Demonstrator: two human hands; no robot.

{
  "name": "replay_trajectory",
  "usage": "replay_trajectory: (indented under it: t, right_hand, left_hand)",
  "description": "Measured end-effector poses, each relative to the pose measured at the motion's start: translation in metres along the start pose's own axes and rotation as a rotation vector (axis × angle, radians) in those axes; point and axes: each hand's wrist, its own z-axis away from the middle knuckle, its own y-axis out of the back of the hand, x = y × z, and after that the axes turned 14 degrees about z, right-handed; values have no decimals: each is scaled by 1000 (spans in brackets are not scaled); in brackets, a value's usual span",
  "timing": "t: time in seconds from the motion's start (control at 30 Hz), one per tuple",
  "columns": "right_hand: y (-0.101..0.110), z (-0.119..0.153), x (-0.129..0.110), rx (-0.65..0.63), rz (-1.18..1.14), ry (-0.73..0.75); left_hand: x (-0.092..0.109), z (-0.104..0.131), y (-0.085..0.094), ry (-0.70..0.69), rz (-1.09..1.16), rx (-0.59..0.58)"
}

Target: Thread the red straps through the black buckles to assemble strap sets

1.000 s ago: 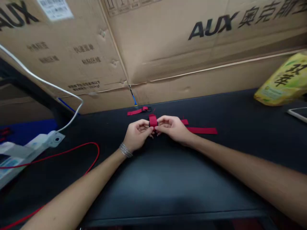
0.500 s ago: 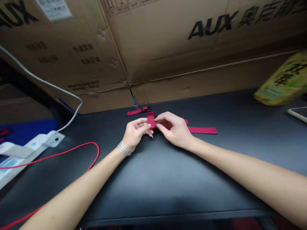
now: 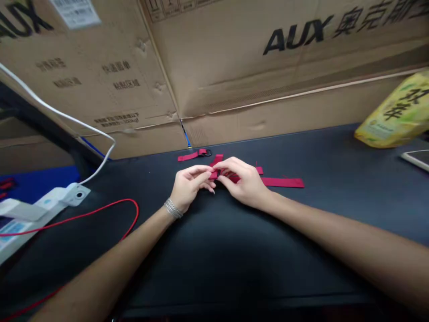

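Observation:
Both my hands meet over a red fabric strap (image 3: 283, 182) lying on the black table (image 3: 234, 250). My left hand (image 3: 190, 187), with a silver bracelet at the wrist, pinches the strap's folded end from the left. My right hand (image 3: 244, 181) grips the same folded part from the right, fingers curled over it. The strap's loose tail runs out flat to the right of my right hand. A second red strap with a dark ring (image 3: 196, 155) lies just behind my hands, near the cardboard.
Large cardboard boxes (image 3: 234, 67) wall off the back of the table. A red cable (image 3: 100, 210) loops at the left beside a white power strip (image 3: 40, 208) with a white cord. A yellow-green packet (image 3: 395, 114) and a flat white-edged device (image 3: 417, 158) sit at far right.
My fingers have worked the folded end of the strap: the upright red fold seen between my hands earlier now lies lower, covered by my right fingers. My arms stayed in place.

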Motion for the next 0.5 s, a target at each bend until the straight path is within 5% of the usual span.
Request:
replay_trajectory:
  t: [0.23, 0.4, 0.5]
  right_hand:
    - [-4, -1, 2, -9, -97, -202]
    - [-9, -2, 4, -75, -369, -395]
    - [-11, -4, 4, -93, -554, -495]
  left_hand:
    - [-1, 2, 1, -43, -137, -99]
    - [-2, 1, 2, -231, -320, -20]
    - [-2, 0, 2, -233, -301, -6]
